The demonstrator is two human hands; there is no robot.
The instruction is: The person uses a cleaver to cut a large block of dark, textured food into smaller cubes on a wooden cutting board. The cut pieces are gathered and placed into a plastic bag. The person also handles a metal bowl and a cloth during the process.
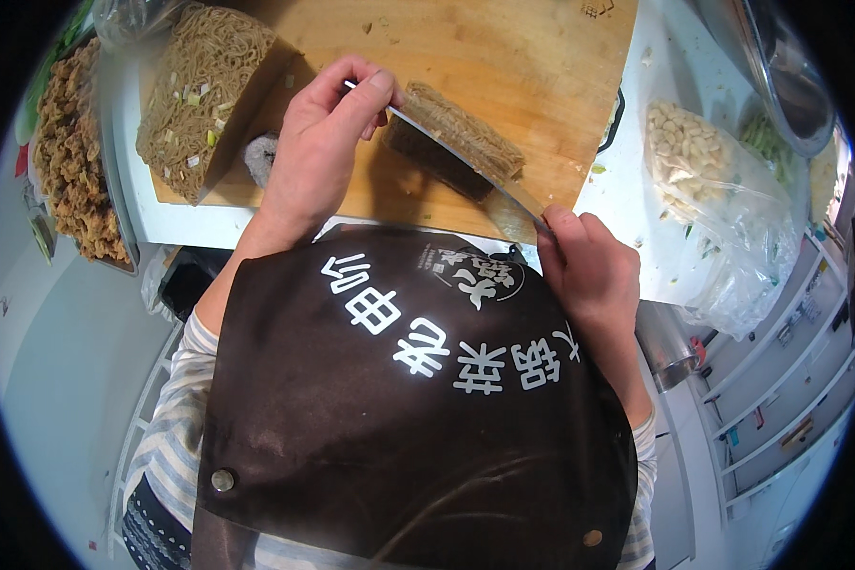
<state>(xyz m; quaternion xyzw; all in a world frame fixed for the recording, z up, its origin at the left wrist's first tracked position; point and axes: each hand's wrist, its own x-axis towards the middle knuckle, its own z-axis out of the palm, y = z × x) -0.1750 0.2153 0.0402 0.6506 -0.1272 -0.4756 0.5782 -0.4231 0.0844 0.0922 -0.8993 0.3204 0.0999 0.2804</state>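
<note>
A knife blade (463, 158) lies lengthwise along a block of pressed brown noodles (470, 132) on a wooden cutting board (513, 43). At the blade's far left end, my left hand (335, 121) pinches it between thumb and fingers. My right hand (588, 263) is closed around the knife's handle end, near the board's front edge; the handle itself is mostly hidden. A larger block of the same noodles (203, 100), dotted with pale and green bits, stands on the board to the left. Beside my left wrist is a grey scouring pad (260, 158), partly covered.
A metal tray (134, 260) of brown fried pieces (78, 157) stands at the far left. On the right, a clear plastic bag (748, 235) lies by peeled garlic cloves (684, 146). A metal bowl (791, 85) is at the upper right. Wire shelving (776, 385) stands lower right.
</note>
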